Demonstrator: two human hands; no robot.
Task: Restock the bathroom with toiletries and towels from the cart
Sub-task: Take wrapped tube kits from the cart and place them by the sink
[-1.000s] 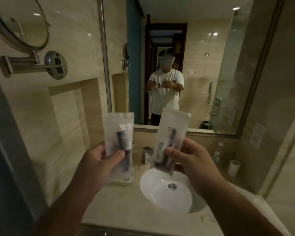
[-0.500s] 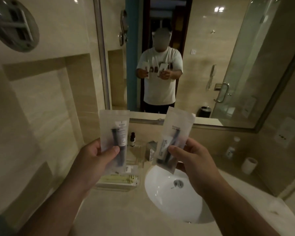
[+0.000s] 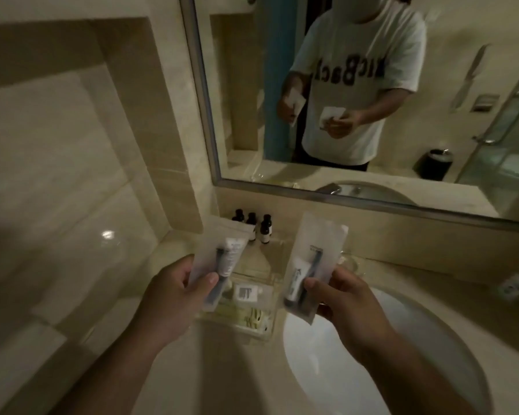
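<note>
My left hand (image 3: 174, 295) grips a clear dental kit packet (image 3: 222, 253) with a dark toothbrush and a small white tube inside. A second, similar dental kit packet (image 3: 312, 259) is pinched in my right hand (image 3: 342, 304). Both packets hang upright over the beige counter. Below and between them sits a clear amenity tray (image 3: 252, 333) with small packets in it. Three small dark bottles (image 3: 261, 227) stand at the tray's back, against the wall.
A white round sink (image 3: 372, 369) lies under my right hand. The wall mirror (image 3: 372, 100) above reflects a person in a white T-shirt, a black bin and a glass shower door. A tiled wall recess (image 3: 57, 145) is on the left.
The view has tilted down and moved closer to the counter. Both hands, still holding the packets, have come nearer the tray, whose bottles now show.
</note>
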